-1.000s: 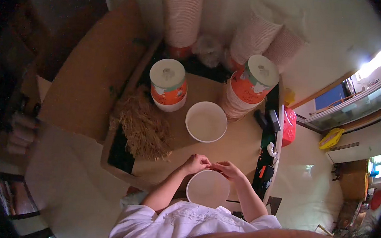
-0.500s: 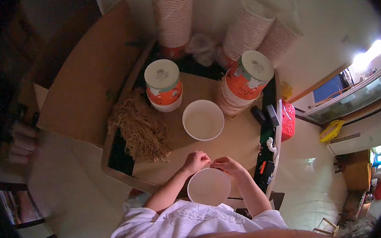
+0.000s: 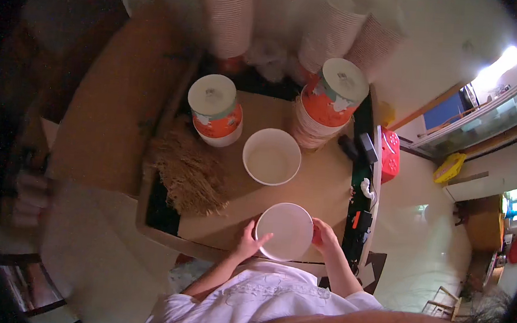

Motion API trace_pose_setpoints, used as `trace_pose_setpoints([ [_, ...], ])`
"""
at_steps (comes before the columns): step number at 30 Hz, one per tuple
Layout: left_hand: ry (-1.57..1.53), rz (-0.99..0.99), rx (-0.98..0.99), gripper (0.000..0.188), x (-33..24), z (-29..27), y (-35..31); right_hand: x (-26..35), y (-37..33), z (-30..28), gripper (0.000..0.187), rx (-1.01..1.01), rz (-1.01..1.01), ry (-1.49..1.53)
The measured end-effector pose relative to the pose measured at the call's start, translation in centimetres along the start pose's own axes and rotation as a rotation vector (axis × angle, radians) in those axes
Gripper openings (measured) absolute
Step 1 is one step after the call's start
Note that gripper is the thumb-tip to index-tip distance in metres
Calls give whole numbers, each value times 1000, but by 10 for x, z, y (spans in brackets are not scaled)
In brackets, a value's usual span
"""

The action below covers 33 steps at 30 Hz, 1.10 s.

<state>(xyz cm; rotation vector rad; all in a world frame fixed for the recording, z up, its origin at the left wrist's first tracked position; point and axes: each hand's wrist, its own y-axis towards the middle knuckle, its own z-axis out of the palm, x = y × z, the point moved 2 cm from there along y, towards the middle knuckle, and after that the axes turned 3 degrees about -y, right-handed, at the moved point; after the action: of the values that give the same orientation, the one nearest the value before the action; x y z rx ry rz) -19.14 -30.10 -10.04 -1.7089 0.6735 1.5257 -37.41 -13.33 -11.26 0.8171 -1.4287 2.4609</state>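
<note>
A white paper tub (image 3: 284, 231) stands close to my body at the table's near edge, its open mouth facing up. My left hand (image 3: 251, 242) grips its left side, thumb over the rim and the other fingers partly hidden along the outer wall. Against the right side, my right hand (image 3: 324, 234) curls its fingers round the wall. Just beyond it is a second open white tub (image 3: 271, 157). Left of that lies a heap of brown stringy fibre cords (image 3: 190, 174).
Upside-down orange and white tubs (image 3: 215, 112) and a taller stack (image 3: 330, 103) stand farther back. Tall nested tub stacks (image 3: 227, 16) line the wall. Black devices (image 3: 366, 149) and an orange-and-black tool (image 3: 361, 223) lie along the right edge. A cardboard sheet (image 3: 114, 101) leans left.
My hands have parted from a pinch at the tub's far rim and now clasp its two sides. The tub has shifted a little away from my body.
</note>
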Motion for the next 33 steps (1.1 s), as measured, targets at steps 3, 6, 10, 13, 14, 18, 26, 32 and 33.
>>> trace_pose_setpoints([
  [3, 422, 152, -150, 28, 9, 0, -6, -3, -3, -16, 19, 28, -3, 220],
  [6, 426, 239, -176, 27, -5, -4, 6, 27, -16, -22, 20, 70, -194, 259],
  [10, 534, 187, 7, 39, -18, -15, 26, 96, -43, -53, 19, -64, -452, 222],
  [13, 584, 216, 77, 41, -25, -19, 41, 144, -73, -83, 17, 7, -768, 400],
  [14, 595, 233, 109, 41, -23, -21, 47, 152, -84, -82, 17, -191, -948, 467],
  [18, 684, 204, 280, 41, -34, -15, 70, 177, -111, -89, 14, -326, -924, 627],
  [26, 346, 81, -66, 25, -5, -26, 47, 110, -110, 20, 8, -172, -634, -339],
  [32, 314, 192, -257, 14, -21, -33, 21, 52, -100, 90, 4, 79, -544, -577],
  [33, 259, 71, -171, 18, -25, -29, 17, 46, -95, 94, 5, 83, -545, -555],
])
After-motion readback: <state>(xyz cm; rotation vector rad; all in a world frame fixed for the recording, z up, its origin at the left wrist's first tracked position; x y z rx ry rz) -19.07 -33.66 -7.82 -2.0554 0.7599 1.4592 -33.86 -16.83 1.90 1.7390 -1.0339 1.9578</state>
